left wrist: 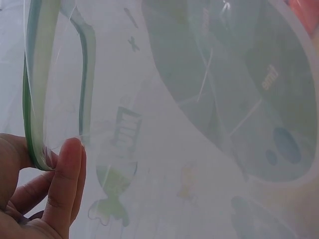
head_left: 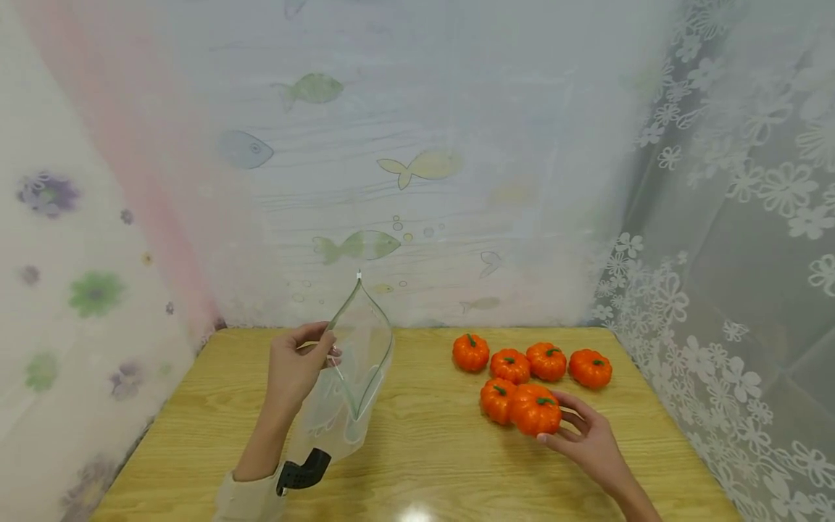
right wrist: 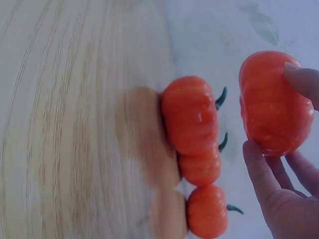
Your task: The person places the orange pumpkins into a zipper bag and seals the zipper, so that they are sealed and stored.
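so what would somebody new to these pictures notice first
Probably the bright orange pumpkins: five on the right half of the wooden table, plus a sixth pumpkin held above it in the right hand. Next, the see-through bag at left, its green-edged mouth spread open, pinched by the left hand.

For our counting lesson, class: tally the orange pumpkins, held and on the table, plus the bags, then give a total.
Pumpkin held in the right hand: 1
Pumpkins on the table: 5
Clear bag held in the left hand: 1
Total: 7
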Motion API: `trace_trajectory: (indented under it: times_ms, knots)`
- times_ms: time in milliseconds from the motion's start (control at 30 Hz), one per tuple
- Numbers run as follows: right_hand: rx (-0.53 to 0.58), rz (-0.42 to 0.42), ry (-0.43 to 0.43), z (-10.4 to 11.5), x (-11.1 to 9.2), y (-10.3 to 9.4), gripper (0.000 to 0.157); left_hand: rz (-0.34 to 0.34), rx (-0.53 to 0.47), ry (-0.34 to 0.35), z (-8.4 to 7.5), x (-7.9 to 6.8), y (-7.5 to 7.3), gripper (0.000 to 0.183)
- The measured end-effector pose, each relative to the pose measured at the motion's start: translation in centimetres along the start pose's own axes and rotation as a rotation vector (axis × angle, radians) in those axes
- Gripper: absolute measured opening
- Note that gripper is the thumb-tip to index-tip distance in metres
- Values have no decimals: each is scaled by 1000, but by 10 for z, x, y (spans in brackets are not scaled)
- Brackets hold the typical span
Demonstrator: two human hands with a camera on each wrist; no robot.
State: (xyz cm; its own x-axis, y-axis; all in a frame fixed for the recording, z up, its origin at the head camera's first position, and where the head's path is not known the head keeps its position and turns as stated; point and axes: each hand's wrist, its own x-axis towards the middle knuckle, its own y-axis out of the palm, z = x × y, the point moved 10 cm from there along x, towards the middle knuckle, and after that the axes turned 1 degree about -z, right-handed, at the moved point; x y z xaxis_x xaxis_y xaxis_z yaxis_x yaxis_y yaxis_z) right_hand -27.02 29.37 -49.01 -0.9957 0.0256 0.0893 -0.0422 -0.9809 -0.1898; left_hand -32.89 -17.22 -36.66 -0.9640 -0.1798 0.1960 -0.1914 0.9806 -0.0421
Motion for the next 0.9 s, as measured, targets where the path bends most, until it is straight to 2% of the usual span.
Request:
trace_trajectory:
  times_ms: [300, 400, 533, 700, 900]
  knots:
    - [56, 44, 14, 3, 2, 29, 77, -11, 13, 1, 0, -1, 0, 25]
    - [82, 77, 14, 1, 2, 43, 76, -11, 9, 1, 0, -1, 1, 25]
    - [123, 143, -7, 5, 1, 58, 74, -14, 7, -1, -3, -10, 5, 25]
    - [166, 224, -86, 27, 2, 74, 73, -28, 19, 3, -6, -21, 7, 25]
    - [218, 317, -184, 69, 3, 96, 72, -34, 24, 3, -9, -33, 13, 26]
